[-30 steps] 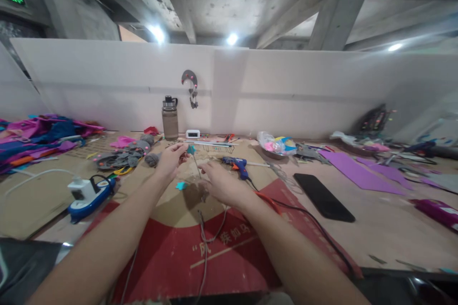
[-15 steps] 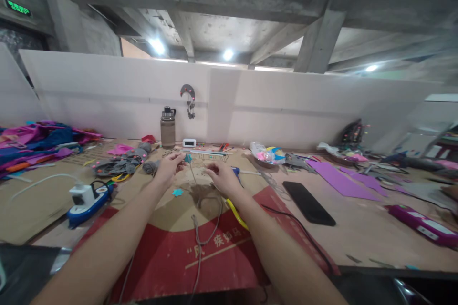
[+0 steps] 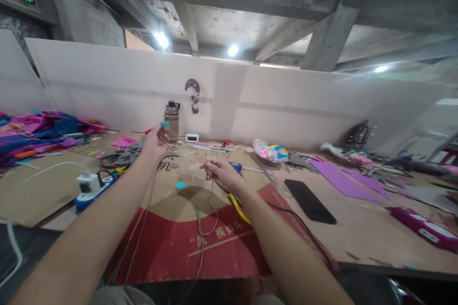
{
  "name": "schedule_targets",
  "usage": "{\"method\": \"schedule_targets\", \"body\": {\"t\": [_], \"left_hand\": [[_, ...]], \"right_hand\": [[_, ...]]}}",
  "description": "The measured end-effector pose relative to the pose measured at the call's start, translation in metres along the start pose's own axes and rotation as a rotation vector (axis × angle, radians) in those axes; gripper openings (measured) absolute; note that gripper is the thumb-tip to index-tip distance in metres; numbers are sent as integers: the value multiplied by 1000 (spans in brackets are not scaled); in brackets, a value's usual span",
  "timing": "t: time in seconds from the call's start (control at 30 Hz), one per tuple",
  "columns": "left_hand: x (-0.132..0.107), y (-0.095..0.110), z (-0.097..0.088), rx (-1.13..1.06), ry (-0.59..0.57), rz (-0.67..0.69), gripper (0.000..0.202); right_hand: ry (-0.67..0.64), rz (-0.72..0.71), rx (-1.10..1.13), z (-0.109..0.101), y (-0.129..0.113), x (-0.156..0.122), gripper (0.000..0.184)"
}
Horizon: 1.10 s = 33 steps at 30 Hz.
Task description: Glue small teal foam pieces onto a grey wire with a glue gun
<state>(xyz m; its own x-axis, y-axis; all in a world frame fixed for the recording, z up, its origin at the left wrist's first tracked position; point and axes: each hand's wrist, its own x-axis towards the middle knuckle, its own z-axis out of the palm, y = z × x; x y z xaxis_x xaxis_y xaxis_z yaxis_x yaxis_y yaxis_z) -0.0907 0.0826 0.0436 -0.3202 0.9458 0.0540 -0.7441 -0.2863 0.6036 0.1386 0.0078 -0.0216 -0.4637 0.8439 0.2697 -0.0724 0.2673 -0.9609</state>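
My left hand (image 3: 154,142) is raised above the table and pinches a small teal star-shaped piece (image 3: 165,124) threaded on a thin grey string. The string runs across to my right hand (image 3: 219,173), which is closed in a pinch on it lower down. From there the grey string (image 3: 202,228) hangs and loops over the red and brown cardboard sheet (image 3: 186,252). A second teal piece (image 3: 180,185) lies on the cardboard between my hands. A blue glue gun (image 3: 236,167) lies just behind my right hand.
A brown water bottle (image 3: 171,120) and a small white clock (image 3: 192,137) stand by the white partition. A blue and white power strip (image 3: 92,187) sits left, grey felt pieces (image 3: 118,157) behind it. A black phone (image 3: 309,195), purple foam sheets (image 3: 343,180) and coloured scraps lie right.
My left hand has lifted up and to the left with the teal piece, drawing the string taut. My right hand stayed low, pinching the string. The view shifted a little.
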Motion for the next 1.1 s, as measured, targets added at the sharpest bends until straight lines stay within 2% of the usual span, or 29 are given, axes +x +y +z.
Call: {"method": "schedule_targets", "body": {"t": [0.1, 0.2, 0.27, 0.4, 0.43, 0.47, 0.53, 0.63, 0.73, 0.8, 0.93, 1.1], "left_hand": [[8, 15, -9, -67, 83, 88, 14], [8, 15, -22, -49, 138, 138, 10], [6, 8, -29, -42, 153, 140, 8], [0, -13, -34, 20, 112, 105, 4], [-1, -18, -33, 28, 105, 100, 3], [-2, -22, -31, 37, 96, 95, 3], [-4, -29, -27, 53, 73, 89, 4], [-6, -37, -23, 68, 39, 86, 4], [-6, -45, -26, 130, -38, 82, 5], [-5, -49, -31, 183, -85, 72, 8], [-9, -53, -36, 253, -134, 47, 13], [-31, -56, -26, 326, -223, 22, 13]], "right_hand": [[32, 5, 81, -8, -9, -2, 33], [-2, 0, 81, -10, -15, -8, 33], [-101, 38, 14, -9, -16, -14, 34], [-464, 143, -252, -5, -16, -23, 39], [-512, 140, -308, -5, -16, -24, 40], [-501, 127, -355, -5, -15, -24, 42], [-346, 102, -427, -8, -12, -20, 48], [-29, 96, -491, -21, -8, -12, 54], [359, 166, -702, -43, -3, -6, 45], [538, 233, -848, -58, 3, -6, 38], [598, 377, -985, -72, 21, -9, 30], [578, 450, -1017, -70, 41, -7, 30]]}}
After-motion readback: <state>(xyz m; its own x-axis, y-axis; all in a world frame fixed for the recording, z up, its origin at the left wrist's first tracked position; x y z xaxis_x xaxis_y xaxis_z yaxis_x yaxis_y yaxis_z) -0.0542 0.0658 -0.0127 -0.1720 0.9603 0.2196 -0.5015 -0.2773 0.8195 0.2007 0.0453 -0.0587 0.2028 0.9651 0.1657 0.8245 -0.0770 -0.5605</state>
